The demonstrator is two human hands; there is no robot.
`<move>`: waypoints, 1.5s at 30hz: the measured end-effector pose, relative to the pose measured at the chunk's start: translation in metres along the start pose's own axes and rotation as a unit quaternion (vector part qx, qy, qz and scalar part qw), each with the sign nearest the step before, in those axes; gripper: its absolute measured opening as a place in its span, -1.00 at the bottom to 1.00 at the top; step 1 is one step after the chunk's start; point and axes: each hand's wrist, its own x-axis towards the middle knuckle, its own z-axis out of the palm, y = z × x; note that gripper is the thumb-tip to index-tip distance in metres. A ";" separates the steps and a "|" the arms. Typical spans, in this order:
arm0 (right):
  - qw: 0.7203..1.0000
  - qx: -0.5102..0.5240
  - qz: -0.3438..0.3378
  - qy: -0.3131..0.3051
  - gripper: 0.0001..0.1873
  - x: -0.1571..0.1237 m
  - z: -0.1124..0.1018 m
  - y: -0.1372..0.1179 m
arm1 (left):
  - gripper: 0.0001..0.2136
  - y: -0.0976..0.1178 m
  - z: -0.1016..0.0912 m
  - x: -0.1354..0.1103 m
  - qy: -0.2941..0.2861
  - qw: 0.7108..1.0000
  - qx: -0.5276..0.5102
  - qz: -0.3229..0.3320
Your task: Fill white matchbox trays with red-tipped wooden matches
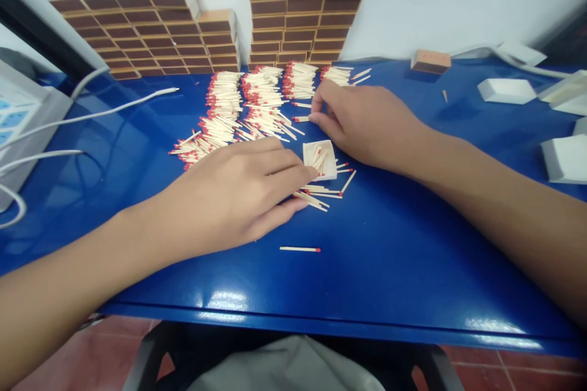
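One white tray (331,149) mid blue table (389,256), partly filled. Left hand (238,195) flat, fingers extended on loose matches (330,194) beside it. Right hand (362,125) fingertips bunched at match pile (261,101) edge; grasp cannot be told.

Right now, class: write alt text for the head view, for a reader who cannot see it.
Two bare hands work on a blue table: the left hand lies flat on loose matches beside an open white tray, and the right hand touches the edge of a red-tipped match pile. Stacked matchboxes line the wall.
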 end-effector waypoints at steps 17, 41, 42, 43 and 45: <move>1.000 0.022 0.008 0.000 -0.75 0.000 0.001 0.001 | -0.65 0.001 -0.006 -0.003 -0.035 0.997 0.061 -0.004; 1.000 0.020 0.017 -0.007 -0.71 -0.001 0.000 0.000 | -0.67 -0.003 -0.001 -0.005 -0.040 0.998 0.039 -0.002; 1.000 0.019 0.013 -0.004 -0.71 -0.001 0.000 0.000 | -0.69 -0.004 -0.001 -0.004 -0.036 0.999 0.038 -0.001; 1.000 0.021 0.009 -0.002 -0.72 -0.001 0.000 0.000 | -0.71 -0.006 -0.001 -0.003 -0.032 0.999 0.036 -0.002; 1.000 0.028 0.002 0.002 -0.72 -0.002 -0.001 0.000 | -0.73 -0.008 0.000 -0.001 -0.024 0.999 0.030 -0.002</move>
